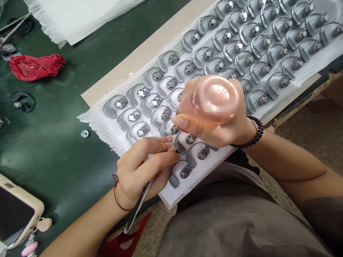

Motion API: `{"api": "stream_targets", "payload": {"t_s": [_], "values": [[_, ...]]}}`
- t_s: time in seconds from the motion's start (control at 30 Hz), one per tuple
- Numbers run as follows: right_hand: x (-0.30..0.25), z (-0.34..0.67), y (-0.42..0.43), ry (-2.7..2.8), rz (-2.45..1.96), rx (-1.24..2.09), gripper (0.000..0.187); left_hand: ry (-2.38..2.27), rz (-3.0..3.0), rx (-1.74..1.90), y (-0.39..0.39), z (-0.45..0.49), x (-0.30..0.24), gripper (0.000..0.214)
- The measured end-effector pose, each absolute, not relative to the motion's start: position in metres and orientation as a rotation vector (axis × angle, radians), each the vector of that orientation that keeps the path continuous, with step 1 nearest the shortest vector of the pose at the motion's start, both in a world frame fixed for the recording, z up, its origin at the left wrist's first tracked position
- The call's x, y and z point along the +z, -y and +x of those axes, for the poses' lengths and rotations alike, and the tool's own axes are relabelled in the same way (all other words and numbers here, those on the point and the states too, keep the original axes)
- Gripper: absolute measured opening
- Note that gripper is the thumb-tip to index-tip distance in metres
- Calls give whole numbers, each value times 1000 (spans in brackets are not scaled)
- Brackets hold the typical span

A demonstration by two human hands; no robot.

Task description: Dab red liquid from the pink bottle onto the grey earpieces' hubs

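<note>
My right hand (222,132) is wrapped round a translucent pinkish squeeze bottle (211,96), tipped so that its round base faces up toward me. The bottle's tip points down among the parts and is mostly hidden by my thumb. In my left hand (147,164), closed fingers pinch a pair of metal tweezers (139,207), whose bent end sticks out below the palm. Their points are close to a grey ear-hook earphone shell (180,144), near the bottle. Whether they touch it I cannot tell. Several similar shells with round silver speakers (142,132) lie in rows around both hands.
White foam sheet (107,135) over a cardboard board (107,84) carries the rows. On the green table (88,160) lie a red crumpled pouch (37,66), a loose dark ear-hook piece (23,101), a small white ring (84,133) and a phone (18,210). More white sheet (80,18) lies behind.
</note>
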State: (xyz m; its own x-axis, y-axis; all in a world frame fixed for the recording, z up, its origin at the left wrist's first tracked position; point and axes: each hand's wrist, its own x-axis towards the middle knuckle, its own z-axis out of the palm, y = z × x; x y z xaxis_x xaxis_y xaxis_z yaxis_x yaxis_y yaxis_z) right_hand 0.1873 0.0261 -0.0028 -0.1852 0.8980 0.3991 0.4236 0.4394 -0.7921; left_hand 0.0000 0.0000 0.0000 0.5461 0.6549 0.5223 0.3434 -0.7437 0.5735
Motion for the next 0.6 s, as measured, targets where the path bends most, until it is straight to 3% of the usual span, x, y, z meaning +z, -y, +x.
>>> {"api": "stream_targets", "payload": {"t_s": [0.47,0.6], "values": [[-1,185,-27,1757,-1138,710,37,-803,2385,1045,-5,-2,0,24],[1,186,-28,1729,-1058,734,31,-903,2312,1052,-5,-2,-1,22]]}}
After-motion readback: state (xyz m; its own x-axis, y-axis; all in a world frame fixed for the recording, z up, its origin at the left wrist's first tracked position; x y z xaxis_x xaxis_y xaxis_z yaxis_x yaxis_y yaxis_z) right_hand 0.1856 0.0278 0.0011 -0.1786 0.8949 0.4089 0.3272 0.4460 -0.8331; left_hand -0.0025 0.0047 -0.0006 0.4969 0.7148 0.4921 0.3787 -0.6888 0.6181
